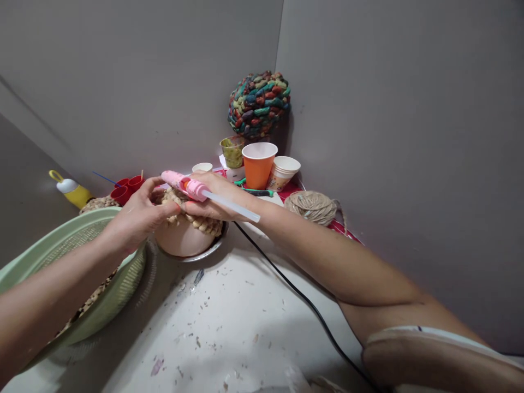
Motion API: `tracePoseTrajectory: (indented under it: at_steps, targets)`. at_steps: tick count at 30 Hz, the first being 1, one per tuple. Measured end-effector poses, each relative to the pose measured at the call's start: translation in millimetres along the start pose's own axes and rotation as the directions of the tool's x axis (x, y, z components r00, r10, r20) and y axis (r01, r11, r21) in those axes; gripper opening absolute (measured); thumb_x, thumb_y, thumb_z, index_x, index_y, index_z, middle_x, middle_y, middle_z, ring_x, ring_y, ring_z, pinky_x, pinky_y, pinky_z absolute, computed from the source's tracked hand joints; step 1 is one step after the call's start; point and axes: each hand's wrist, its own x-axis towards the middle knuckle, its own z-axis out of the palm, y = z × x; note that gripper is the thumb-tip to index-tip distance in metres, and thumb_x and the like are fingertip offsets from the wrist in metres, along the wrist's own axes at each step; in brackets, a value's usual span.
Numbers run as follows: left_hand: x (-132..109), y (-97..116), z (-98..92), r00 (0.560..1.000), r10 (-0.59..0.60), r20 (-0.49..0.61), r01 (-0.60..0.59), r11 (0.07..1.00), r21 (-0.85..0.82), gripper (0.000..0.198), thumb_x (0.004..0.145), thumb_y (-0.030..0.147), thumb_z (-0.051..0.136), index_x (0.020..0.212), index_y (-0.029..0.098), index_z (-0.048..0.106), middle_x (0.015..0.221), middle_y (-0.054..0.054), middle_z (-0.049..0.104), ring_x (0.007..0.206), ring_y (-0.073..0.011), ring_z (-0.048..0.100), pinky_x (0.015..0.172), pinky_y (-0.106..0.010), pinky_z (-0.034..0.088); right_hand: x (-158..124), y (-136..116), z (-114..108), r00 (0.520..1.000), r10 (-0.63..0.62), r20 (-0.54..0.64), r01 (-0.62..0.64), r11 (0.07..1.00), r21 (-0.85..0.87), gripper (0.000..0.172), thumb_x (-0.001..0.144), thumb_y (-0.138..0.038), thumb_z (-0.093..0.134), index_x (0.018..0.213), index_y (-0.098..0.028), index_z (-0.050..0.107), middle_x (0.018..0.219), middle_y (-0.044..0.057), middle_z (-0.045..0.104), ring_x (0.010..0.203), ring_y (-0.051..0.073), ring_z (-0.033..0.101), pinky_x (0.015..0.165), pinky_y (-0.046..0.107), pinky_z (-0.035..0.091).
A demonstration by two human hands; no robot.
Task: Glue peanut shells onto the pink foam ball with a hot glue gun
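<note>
A rounded pale form [184,238] rests in a shallow metal dish, its top partly covered by tan, nut-like pieces [204,224]. My left hand [143,210] curves over the left side of these pieces, with fingers and thumb against them. From the right, my right hand [216,199] reaches over the top, closed around a pink glue gun [184,184] with a translucent glue stick [233,206] sticking out of its back. The gun's nozzle is hidden. Whether my left fingers pinch a single piece is too small to tell.
A green basket [135,278] stands at left, a yellow bottle [77,194] and red cups [131,185] behind it. Further back are an orange cup [259,169], stacked paper cups [284,172], twine [313,207] and a multicoloured ball [260,103]. A black cord [303,297] crosses the table [229,305].
</note>
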Motion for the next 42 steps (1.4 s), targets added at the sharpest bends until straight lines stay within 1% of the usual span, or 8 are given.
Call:
tracePoseTrajectory:
  at_steps: [8,16,22,26,29,32,36,42]
  targets:
    - [-1.5,1.0,3.5,1.0,0.018,-0.018,-0.018,0.999,0.041,0.065,0.062,0.033,0.08,0.122,0.024,0.058,0.119,-0.007,0.069,0.113,-0.0288,0.064,0.094,-0.041,0.051,-1.0,-3.2,-0.7,1.0,0.016,0.001,-0.016,1.0,-0.009,0.024,0.083,-0.026,0.06,0.074,-0.019,0.039,0.081,0.002,0.051,0.078,0.014,0.046,0.073,0.028,0.037]
    - [-0.2,-6.8,1.3,0.999,0.041,-0.023,-0.039,0.997,0.065,0.067,0.067,0.035,0.076,0.13,0.023,0.056,0.131,-0.01,0.065,0.123,-0.0318,0.06,0.103,-0.048,0.048,0.4,-4.1,-2.6,0.999,0.029,0.026,-0.029,1.0,0.006,0.021,0.082,-0.025,0.059,0.073,-0.019,0.041,0.079,0.001,0.051,0.074,0.013,0.045,0.071,0.027,0.036]
    - [-3.6,-2.1,2.5,0.999,0.04,0.0,-0.04,0.995,0.096,0.071,0.066,0.031,0.076,0.133,0.021,0.053,0.128,-0.011,0.067,0.12,-0.0315,0.062,0.101,-0.046,0.05,0.2,-5.2,-4.8,0.999,0.026,0.026,-0.026,1.0,-0.015,0.02,0.082,-0.026,0.059,0.075,-0.018,0.043,0.079,0.001,0.05,0.075,0.013,0.045,0.07,0.027,0.037]
    - [-3.3,-5.9,-2.5,0.998,0.056,0.042,-0.059,0.995,0.081,0.071,0.07,0.034,0.075,0.137,0.025,0.053,0.134,-0.01,0.065,0.125,-0.0325,0.059,0.106,-0.049,0.046,-0.4,-8.0,-6.1,0.999,0.037,0.032,-0.036,0.998,-0.045,0.019,0.084,-0.025,0.06,0.075,-0.017,0.045,0.076,-0.001,0.049,0.07,0.011,0.043,0.066,0.025,0.035]
    - [-7.0,-5.1,-5.9,0.999,0.049,0.015,-0.05,0.997,0.067,0.063,0.073,0.038,0.074,0.133,0.027,0.058,0.143,-0.01,0.059,0.134,-0.0348,0.052,0.113,-0.054,0.04,-1.3,-12.4,-8.1,0.997,0.075,0.035,-0.072,0.994,-0.08,0.017,0.085,-0.027,0.06,0.078,-0.016,0.05,0.074,-0.003,0.048,0.067,0.01,0.042,0.064,0.024,0.034]
    - [-19.2,1.8,-6.6,0.999,0.045,-0.023,-0.044,0.999,0.012,0.057,0.072,0.035,0.074,0.127,0.028,0.062,0.145,-0.008,0.059,0.138,-0.0342,0.048,0.116,-0.051,0.038,-1.4,-16.8,-10.5,0.991,0.125,0.048,-0.118,0.984,-0.132,0.013,0.087,-0.026,0.058,0.087,-0.013,0.056,0.076,-0.001,0.051,0.069,0.011,0.043,0.065,0.025,0.033]
    - [-49.8,6.3,-8.9,0.997,0.07,-0.03,-0.071,0.997,-0.038,0.056,0.074,0.031,0.073,0.128,0.033,0.061,0.149,-0.004,0.055,0.143,-0.0345,0.043,0.115,-0.049,0.042,-0.5,-18.3,-11.5,0.986,0.16,0.047,-0.152,0.979,-0.133,0.018,0.086,-0.026,0.057,0.098,-0.012,0.06,0.091,0.004,0.06,0.079,0.015,0.051,0.074,0.026,0.038]
    - [-106.8,-16.8,-11.3,0.994,0.109,-0.019,-0.108,0.993,0.043,0.068,0.074,0.033,0.075,0.137,0.045,0.052,0.157,0.003,0.046,0.15,-0.0328,0.034,0.125,-0.051,0.028,-1.1,-14.3,-10.6,0.989,0.146,0.004,-0.145,0.987,-0.075,0.022,0.085,-0.025,0.057,0.099,-0.01,0.064,0.101,0.008,0.064,0.087,0.017,0.056,0.079,0.027,0.044]
